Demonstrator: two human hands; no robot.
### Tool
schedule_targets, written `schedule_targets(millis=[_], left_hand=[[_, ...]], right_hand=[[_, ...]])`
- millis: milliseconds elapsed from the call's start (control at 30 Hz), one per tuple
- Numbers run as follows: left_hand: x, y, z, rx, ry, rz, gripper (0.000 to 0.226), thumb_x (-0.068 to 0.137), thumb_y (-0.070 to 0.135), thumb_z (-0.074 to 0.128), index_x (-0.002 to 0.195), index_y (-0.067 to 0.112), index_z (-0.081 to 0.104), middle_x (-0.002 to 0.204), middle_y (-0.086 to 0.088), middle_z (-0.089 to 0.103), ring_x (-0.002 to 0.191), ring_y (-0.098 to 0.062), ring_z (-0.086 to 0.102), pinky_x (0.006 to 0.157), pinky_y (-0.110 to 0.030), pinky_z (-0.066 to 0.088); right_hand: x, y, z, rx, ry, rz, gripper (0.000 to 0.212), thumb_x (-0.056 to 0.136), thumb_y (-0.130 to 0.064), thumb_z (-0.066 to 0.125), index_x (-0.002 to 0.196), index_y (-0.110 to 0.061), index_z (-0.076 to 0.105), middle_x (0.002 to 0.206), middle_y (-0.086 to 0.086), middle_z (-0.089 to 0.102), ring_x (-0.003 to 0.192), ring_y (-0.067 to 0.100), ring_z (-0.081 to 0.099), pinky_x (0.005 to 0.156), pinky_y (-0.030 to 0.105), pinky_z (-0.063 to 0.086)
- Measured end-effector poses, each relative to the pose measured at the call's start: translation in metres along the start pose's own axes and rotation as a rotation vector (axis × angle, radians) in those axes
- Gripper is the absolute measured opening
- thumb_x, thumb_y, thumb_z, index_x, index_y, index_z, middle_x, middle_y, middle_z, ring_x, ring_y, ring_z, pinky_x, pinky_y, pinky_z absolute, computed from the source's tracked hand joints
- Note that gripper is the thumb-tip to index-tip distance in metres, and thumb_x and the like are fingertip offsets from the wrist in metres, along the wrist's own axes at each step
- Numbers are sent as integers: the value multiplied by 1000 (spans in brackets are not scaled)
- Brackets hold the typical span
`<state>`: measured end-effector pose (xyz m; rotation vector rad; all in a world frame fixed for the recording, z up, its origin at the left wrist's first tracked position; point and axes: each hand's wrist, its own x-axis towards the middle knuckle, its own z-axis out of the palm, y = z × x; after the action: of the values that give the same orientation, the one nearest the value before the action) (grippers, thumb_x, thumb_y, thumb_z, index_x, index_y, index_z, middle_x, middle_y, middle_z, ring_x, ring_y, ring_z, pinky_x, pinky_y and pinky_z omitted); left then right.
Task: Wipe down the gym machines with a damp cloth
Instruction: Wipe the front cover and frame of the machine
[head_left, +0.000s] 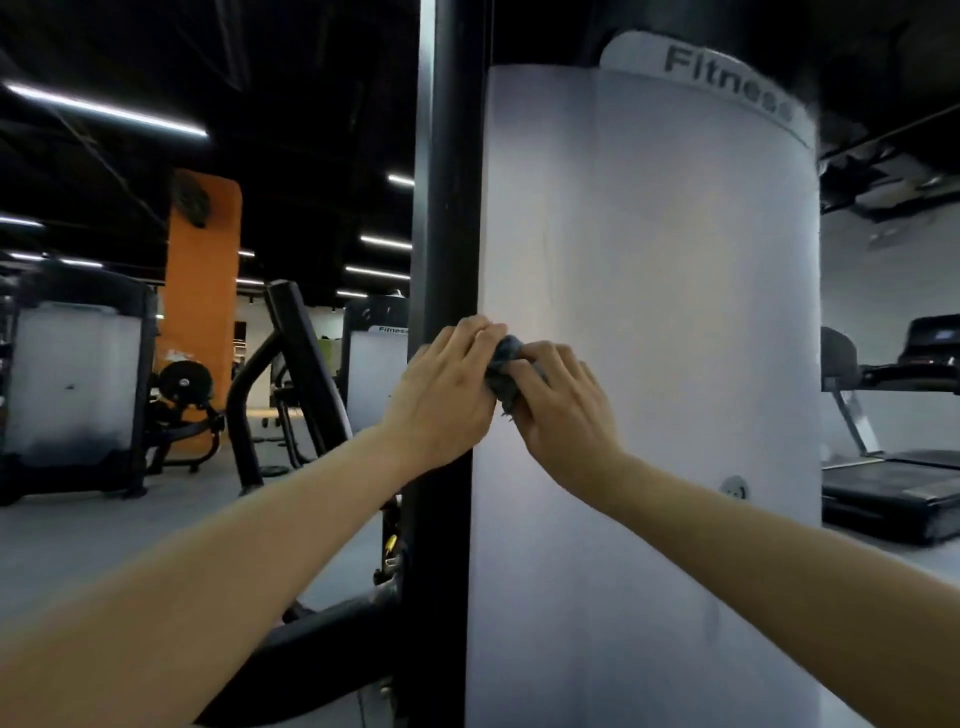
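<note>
A tall gym machine fills the middle: a white curved shroud (649, 291) marked "Fitness" beside a black upright post (447, 208). A bunched grey cloth (506, 364) sits between both hands at the seam of post and shroud. My left hand (447, 389) has its fingers curled over the cloth's left side, in front of the post. My right hand (563, 405) grips the cloth's right side against the white shroud. Most of the cloth is hidden under the fingers.
Another white-shrouded weight machine (72, 374) stands at far left, with black machine arms (291, 374) and an orange pillar (200, 291) behind. A treadmill (893, 467) stands at right on the grey floor (78, 530). Strip lights cross the dark ceiling.
</note>
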<state>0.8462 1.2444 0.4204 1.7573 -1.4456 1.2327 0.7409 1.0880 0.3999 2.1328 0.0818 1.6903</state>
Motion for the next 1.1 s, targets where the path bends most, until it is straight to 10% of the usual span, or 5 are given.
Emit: schedule_targets(millis=[733,1100], left_hand=[[87,-15,-23,338,-73,-55,95,104,72,36,172,17,-3,179,-1,-15,166,-19,-9,130,-37,-6],[85,-46,3,391,63,29,89,105,75,23,172,20,2,180,2,-8,166,-17,-2,134,-51,10]], right_hand=[[199,58,-57,-136,269,-35,28,97,-4,69,124,-12,72,123,5,71,115,30,58,96,43,50],[239,70,-23,-297,139,-70,38,101,-10,62,139,-12,67,146,6,64,128,32,57,102,46,54]])
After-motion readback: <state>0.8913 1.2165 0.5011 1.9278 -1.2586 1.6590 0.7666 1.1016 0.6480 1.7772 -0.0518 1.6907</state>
